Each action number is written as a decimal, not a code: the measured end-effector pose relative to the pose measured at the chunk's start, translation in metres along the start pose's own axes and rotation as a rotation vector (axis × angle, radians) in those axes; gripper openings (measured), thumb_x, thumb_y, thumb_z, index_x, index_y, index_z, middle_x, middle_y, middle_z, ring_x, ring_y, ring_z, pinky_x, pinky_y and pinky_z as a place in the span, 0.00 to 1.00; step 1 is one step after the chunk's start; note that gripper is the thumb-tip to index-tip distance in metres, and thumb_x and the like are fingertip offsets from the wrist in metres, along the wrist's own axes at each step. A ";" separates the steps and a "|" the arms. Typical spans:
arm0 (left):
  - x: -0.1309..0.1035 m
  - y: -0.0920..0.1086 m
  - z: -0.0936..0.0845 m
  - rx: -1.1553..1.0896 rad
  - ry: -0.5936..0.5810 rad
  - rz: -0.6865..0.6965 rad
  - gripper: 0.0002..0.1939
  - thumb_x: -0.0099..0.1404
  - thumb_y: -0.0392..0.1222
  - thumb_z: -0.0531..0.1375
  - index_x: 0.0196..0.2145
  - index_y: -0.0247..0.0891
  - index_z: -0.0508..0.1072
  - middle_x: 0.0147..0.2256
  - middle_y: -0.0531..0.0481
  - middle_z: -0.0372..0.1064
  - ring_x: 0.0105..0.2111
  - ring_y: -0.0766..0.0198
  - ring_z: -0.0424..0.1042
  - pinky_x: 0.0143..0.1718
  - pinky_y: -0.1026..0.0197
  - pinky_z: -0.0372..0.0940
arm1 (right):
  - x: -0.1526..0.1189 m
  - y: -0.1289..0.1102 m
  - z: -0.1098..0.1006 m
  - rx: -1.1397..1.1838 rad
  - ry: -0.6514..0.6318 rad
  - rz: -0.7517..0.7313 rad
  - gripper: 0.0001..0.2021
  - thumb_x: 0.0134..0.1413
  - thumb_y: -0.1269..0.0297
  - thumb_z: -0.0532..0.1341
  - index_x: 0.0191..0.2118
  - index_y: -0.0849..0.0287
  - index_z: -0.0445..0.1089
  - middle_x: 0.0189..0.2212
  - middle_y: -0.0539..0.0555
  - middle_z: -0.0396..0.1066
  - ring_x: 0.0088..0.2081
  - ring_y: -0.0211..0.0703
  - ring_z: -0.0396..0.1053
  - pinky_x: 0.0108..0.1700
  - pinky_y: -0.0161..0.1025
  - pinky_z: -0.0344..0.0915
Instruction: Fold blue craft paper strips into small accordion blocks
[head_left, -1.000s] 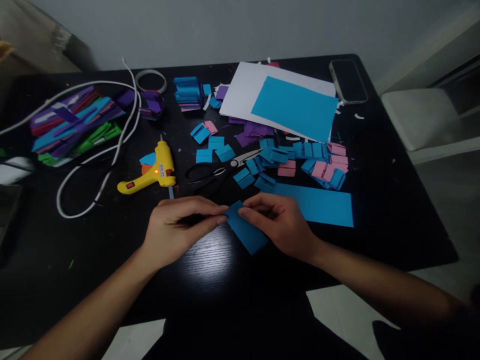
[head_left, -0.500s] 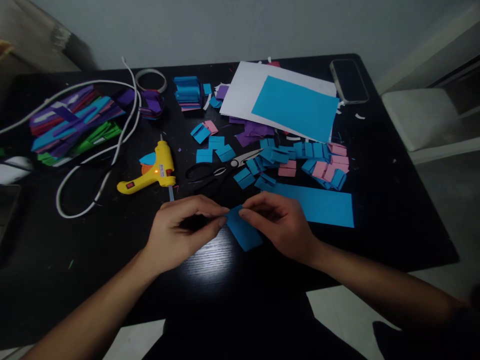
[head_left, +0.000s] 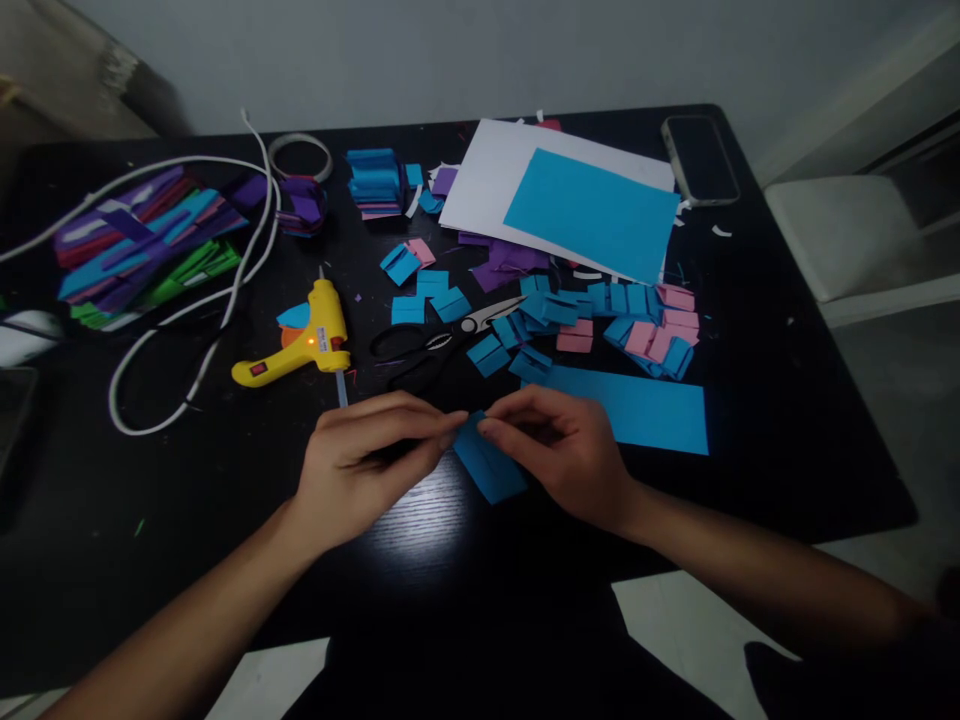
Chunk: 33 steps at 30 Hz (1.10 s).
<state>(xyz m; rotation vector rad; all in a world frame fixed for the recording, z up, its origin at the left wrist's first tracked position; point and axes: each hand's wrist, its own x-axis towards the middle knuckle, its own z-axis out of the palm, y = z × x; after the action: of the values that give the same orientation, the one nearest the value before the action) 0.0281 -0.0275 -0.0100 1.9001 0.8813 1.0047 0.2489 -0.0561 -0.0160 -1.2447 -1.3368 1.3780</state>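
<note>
Between my two hands is a small blue paper strip, slanting down toward me. My left hand pinches its upper left edge between thumb and fingers. On the upper right edge, my right hand closes thumb and forefinger. Beyond the right hand lies a longer blue paper strip. Folded blue paper pieces and pink ones lie in a loose heap behind it. Black-handled scissors rest just beyond my hands, partly under the pieces.
A yellow glue gun lies left of the scissors, its light glowing. A white cable loops near bundled coloured paper strips. Farther back are a tape roll, a blue sheet on white paper, and a phone.
My left fingers have shifted slightly right along the top edge of the strip, the forefinger now straighter. The right hand keeps its pinch, and the strip has barely moved.
</note>
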 end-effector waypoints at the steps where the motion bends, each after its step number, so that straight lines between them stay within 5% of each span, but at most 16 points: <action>1: 0.000 0.000 0.000 -0.003 0.002 -0.002 0.14 0.64 0.26 0.67 0.44 0.41 0.84 0.37 0.48 0.82 0.34 0.63 0.81 0.34 0.65 0.75 | 0.000 0.000 0.000 -0.001 0.000 -0.002 0.03 0.60 0.63 0.71 0.37 0.54 0.79 0.31 0.49 0.81 0.32 0.40 0.79 0.34 0.35 0.76; 8: 0.000 0.000 0.001 0.005 0.018 -0.004 0.13 0.64 0.27 0.67 0.42 0.41 0.84 0.36 0.48 0.83 0.33 0.63 0.82 0.33 0.64 0.76 | 0.000 0.001 0.001 -0.008 0.006 -0.025 0.02 0.60 0.64 0.71 0.38 0.53 0.79 0.32 0.49 0.81 0.33 0.40 0.80 0.34 0.36 0.78; 16: -0.003 0.003 0.005 0.066 0.030 0.012 0.14 0.64 0.30 0.69 0.46 0.42 0.83 0.37 0.49 0.83 0.33 0.64 0.82 0.34 0.65 0.76 | -0.002 -0.001 0.003 -0.042 0.154 -0.114 0.05 0.58 0.64 0.73 0.40 0.51 0.81 0.35 0.50 0.83 0.36 0.42 0.81 0.39 0.39 0.80; 33: -0.005 0.002 0.001 0.032 -0.043 0.083 0.19 0.63 0.32 0.71 0.51 0.44 0.82 0.39 0.49 0.83 0.35 0.62 0.83 0.36 0.64 0.78 | 0.001 -0.003 0.000 -0.033 0.097 -0.095 0.03 0.58 0.66 0.72 0.38 0.51 0.83 0.33 0.49 0.83 0.33 0.43 0.80 0.34 0.39 0.76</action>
<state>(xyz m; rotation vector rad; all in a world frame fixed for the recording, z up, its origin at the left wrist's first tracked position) 0.0269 -0.0328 -0.0096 1.9915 0.8038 1.0005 0.2481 -0.0553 -0.0126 -1.2379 -1.3389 1.2183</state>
